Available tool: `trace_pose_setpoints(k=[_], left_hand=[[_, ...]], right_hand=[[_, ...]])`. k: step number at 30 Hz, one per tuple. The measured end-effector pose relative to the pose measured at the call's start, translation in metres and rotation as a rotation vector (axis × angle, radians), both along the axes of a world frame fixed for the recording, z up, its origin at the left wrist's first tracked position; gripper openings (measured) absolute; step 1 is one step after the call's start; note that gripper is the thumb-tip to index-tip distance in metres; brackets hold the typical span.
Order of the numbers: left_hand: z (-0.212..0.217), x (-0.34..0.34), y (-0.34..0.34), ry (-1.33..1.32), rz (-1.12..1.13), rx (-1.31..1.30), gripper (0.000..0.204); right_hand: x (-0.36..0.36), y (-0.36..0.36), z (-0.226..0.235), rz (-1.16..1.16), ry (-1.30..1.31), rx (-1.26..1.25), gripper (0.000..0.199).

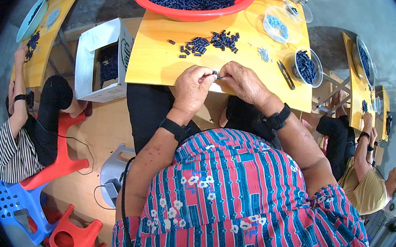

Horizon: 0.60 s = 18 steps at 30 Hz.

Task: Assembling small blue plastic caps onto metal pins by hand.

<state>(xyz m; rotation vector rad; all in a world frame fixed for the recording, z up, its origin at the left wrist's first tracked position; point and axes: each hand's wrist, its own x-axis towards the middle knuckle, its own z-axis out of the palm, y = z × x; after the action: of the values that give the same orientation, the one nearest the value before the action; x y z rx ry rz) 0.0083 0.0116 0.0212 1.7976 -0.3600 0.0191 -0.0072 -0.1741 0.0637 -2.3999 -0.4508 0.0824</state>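
A small dark piece (213,73) is pinched in the left hand (192,89) fingertips at the near edge of the yellow table (152,56), its long axis lying crosswise toward the right hand (244,82), whose fingers are pressed together on a thin pin (220,77) just beside it

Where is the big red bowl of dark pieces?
In the head view, the red bowl sits at the far edge of the yellow table, beyond the loose pile.
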Motion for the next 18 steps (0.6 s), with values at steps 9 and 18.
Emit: trace_pose_setpoints(k=[9, 18], left_hand=[[0.003, 0.002, 0.004, -0.059, -0.061, 0.122, 0.012], [-0.003, 0.002, -0.002, -0.161, 0.039, 0.193, 0.011]], right_hand=[[0.005, -0.001, 0.001, -0.018, 0.1, -0.038, 0.012], [-0.002, 0.011, -0.006, -0.237, 0.208, 0.366, 0.013]])
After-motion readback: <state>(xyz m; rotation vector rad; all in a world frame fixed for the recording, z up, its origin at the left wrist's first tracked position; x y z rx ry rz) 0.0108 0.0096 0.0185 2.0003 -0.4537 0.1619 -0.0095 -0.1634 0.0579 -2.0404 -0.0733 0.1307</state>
